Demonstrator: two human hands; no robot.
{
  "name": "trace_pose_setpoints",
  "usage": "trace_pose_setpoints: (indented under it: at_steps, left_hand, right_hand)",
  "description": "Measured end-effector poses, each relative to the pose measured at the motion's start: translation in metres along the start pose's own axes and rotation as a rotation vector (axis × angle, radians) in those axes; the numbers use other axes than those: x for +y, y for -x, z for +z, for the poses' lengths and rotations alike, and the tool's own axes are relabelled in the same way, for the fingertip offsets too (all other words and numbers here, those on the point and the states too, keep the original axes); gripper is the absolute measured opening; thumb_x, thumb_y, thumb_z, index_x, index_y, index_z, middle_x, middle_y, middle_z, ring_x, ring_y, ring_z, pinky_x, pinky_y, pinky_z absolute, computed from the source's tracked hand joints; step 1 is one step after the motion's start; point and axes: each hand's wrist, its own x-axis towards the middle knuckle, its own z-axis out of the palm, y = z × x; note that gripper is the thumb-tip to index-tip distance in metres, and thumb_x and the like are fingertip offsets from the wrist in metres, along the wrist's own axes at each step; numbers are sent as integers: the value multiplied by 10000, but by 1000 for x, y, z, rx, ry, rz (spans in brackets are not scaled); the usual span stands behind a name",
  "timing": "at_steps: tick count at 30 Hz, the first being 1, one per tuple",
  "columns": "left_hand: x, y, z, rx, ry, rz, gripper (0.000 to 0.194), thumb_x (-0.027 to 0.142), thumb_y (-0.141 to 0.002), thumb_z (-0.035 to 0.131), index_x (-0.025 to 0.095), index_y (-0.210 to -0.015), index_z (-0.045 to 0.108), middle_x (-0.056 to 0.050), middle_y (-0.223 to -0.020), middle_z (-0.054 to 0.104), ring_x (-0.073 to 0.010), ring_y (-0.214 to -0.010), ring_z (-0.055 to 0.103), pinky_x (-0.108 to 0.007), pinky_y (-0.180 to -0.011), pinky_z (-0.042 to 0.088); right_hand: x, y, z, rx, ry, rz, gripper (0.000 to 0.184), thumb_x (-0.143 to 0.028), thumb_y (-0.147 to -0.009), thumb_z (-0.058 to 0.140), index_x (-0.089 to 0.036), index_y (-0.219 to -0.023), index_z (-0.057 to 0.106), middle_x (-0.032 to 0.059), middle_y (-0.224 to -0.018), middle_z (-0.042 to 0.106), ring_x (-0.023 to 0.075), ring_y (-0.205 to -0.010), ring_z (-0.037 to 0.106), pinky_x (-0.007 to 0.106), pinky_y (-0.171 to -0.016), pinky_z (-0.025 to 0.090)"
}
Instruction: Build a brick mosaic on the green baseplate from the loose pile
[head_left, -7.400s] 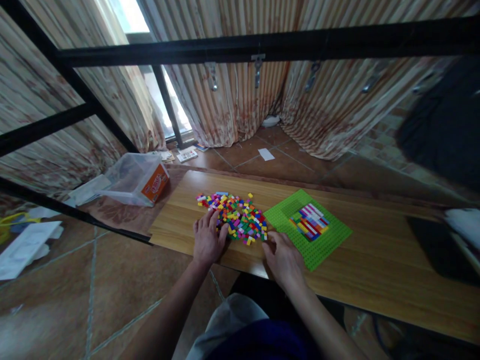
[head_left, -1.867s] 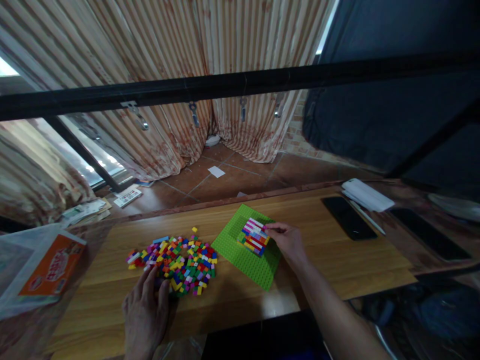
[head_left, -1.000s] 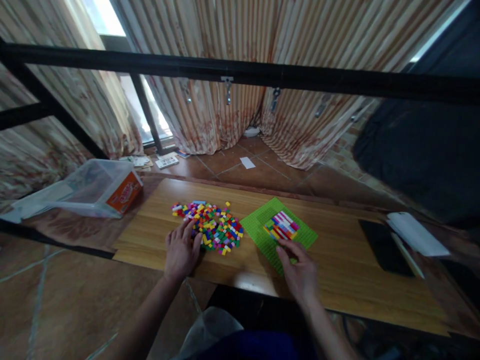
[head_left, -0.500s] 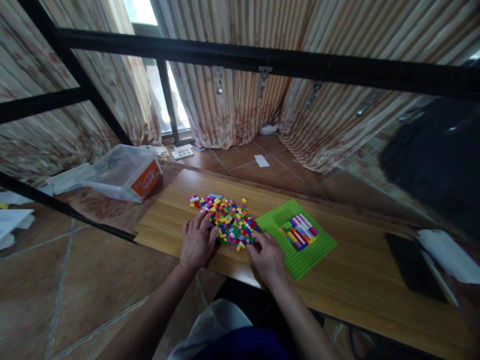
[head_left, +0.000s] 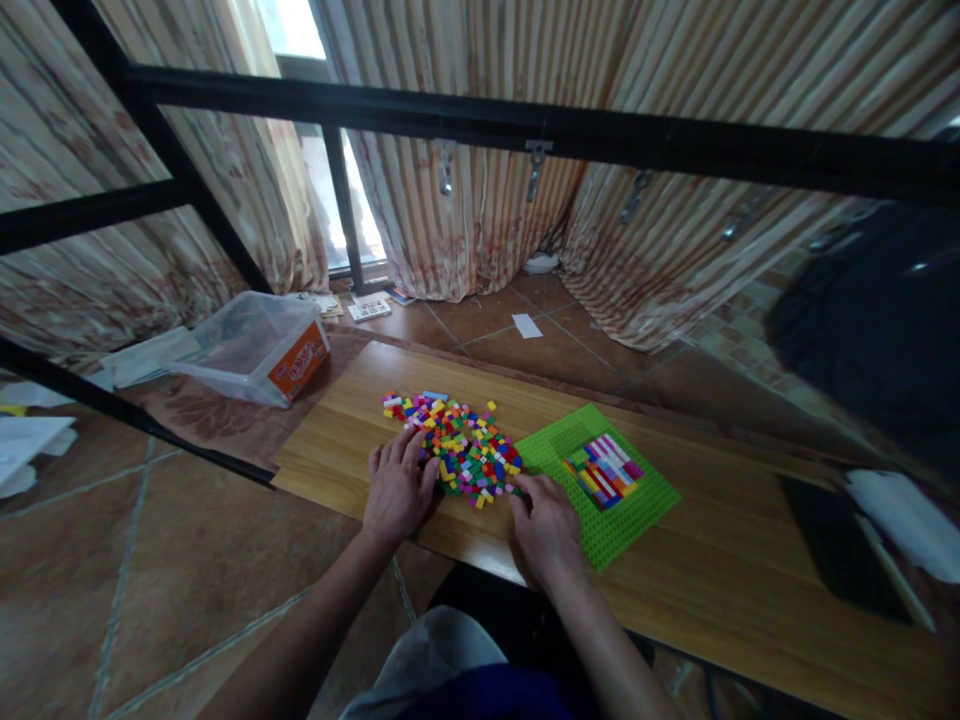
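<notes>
A heap of small coloured bricks (head_left: 457,445) lies on the wooden table (head_left: 712,540). To its right is a green baseplate (head_left: 637,505) with a patch of striped bricks (head_left: 602,470) pressed onto it. My left hand (head_left: 397,485) rests flat at the heap's near left edge, fingers stretched out and touching the bricks. At the heap's near right corner, beside the baseplate's left edge, my right hand (head_left: 546,525) has its fingers curled down onto the bricks. What the fingertips hold is hidden.
A clear plastic box with an orange label (head_left: 262,350) lies off the table's left end. A black phone (head_left: 844,550) and white paper (head_left: 900,520) lie at the table's right. A black metal bar (head_left: 525,125) crosses overhead. Curtains hang behind.
My right hand has come back from the striped bricks on the baseplate to the heap's right corner. My left hand has stayed at the heap. The view swung left.
</notes>
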Motion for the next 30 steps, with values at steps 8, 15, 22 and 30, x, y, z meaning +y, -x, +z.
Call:
trace_pose_setpoints:
  at_steps: [8,15,22,30]
  left_hand:
    - [1,0,-1,-4,13,-7,463,380,-918,488,201,-1345,484,-141,-1388,533,-278,-1289,480,-512,-1073,340]
    - [2,0,-2,-11,11,-16,451,383,-924,476,199,-1336,489,-138,-1391,532,-273,-1289,479,-502,-1077,332]
    - [1,0,-1,-13,14,-11,449,387,-935,458,203,-1343,481,-131,-1398,528,-262,-1304,463,-492,-1085,320]
    - [2,-1,-1,-15,15,-24,446,385,-933,461,211,-1343,484,-129,-1395,532,-265,-1296,472,-504,-1081,322]
  right_hand:
    - [2,-2,9,16,14,-36,272,-237,-949,423,-201,-910,690,69,-916,636,210,-897,569,324,-809,421]
    - [6,-2,16,90,-102,-66,338,-263,-968,391,-220,-868,711,42,-858,615,168,-815,572,287,-765,443]
    - [8,-5,9,118,-43,-87,292,-293,-949,444,-195,-1029,707,62,-941,633,193,-907,574,331,-844,465]
    - [-2,-30,-4,-114,30,-278,336,-164,-887,485,-254,-1143,683,73,-1119,580,222,-1058,526,359,-922,466]
